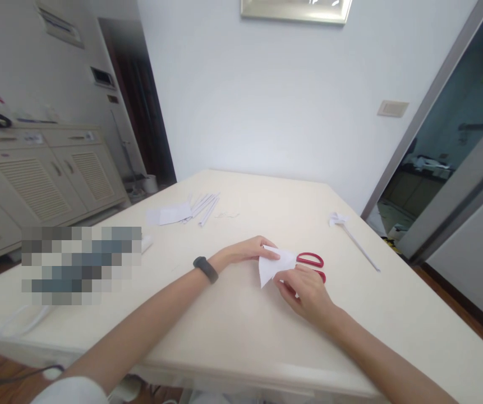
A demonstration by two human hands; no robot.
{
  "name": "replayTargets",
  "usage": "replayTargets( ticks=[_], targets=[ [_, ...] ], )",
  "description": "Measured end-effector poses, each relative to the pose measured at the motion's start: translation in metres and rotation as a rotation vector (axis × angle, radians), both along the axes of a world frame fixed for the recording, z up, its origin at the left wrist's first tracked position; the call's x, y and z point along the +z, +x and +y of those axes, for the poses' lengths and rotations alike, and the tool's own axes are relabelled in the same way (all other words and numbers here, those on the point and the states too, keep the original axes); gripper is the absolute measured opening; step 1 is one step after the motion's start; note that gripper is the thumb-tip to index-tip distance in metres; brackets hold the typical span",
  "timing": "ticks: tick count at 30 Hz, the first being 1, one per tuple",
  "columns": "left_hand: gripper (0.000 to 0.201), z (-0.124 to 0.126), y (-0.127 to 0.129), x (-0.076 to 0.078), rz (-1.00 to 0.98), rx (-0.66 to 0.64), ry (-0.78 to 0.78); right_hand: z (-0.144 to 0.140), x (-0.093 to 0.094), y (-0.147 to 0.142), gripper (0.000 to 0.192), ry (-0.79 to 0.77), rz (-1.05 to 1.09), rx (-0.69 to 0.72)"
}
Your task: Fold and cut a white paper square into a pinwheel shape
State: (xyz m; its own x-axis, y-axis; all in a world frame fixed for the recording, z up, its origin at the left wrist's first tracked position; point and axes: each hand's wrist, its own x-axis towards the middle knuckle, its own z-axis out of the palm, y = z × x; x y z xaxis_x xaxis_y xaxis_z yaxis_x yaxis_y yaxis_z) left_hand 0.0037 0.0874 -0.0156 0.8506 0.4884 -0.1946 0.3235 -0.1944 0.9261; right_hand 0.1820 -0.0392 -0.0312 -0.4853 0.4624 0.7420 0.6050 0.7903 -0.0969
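A small piece of white paper point(268, 269), with slanted edges and a pointed lower corner, is between my hands above the table point(224, 325). My left hand point(249, 249) grips its upper left edge, the thumb lying on top. From the near side, the fingers of my right hand point(306, 292) are pinched at the paper's lower edge and cover part of it. Just beyond my right hand lies a pair of scissors point(308, 254); two red handle loops show, while the blades are hidden.
White paper sheets point(174, 214) and thin rolled paper sticks point(207, 209) lie at the back left. A pinwheel-like folded paper point(337, 218) on a white stick point(361, 247) rests at right. A pixelated object point(81, 266) occupies the left side. The wall point(266, 112) stands behind.
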Motion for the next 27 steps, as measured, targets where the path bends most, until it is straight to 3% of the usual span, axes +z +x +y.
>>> replayTargets(
  ticks=[5,9,19,24,27],
  targets=[
    [0.032,0.003,-0.012,0.017,0.139,-0.096,0.033,-0.002,0.003,-0.003,0.010,0.034,-0.010,0.027],
    [0.032,0.000,-0.018,0.028,0.140,-0.075,0.082,0.000,0.003,-0.002,0.009,0.019,0.026,-0.007],
    [0.026,-0.024,-0.020,0.009,-0.056,0.151,0.147,0.005,0.001,0.002,0.009,-0.144,0.073,-0.159],
    [0.029,-0.026,-0.029,0.024,-0.034,0.256,0.258,0.005,0.002,0.003,0.010,-0.209,0.057,-0.174],
    [0.036,-0.017,-0.046,0.037,0.002,0.483,0.452,0.004,0.003,0.003,0.010,-0.218,0.055,-0.154]
  ],
)
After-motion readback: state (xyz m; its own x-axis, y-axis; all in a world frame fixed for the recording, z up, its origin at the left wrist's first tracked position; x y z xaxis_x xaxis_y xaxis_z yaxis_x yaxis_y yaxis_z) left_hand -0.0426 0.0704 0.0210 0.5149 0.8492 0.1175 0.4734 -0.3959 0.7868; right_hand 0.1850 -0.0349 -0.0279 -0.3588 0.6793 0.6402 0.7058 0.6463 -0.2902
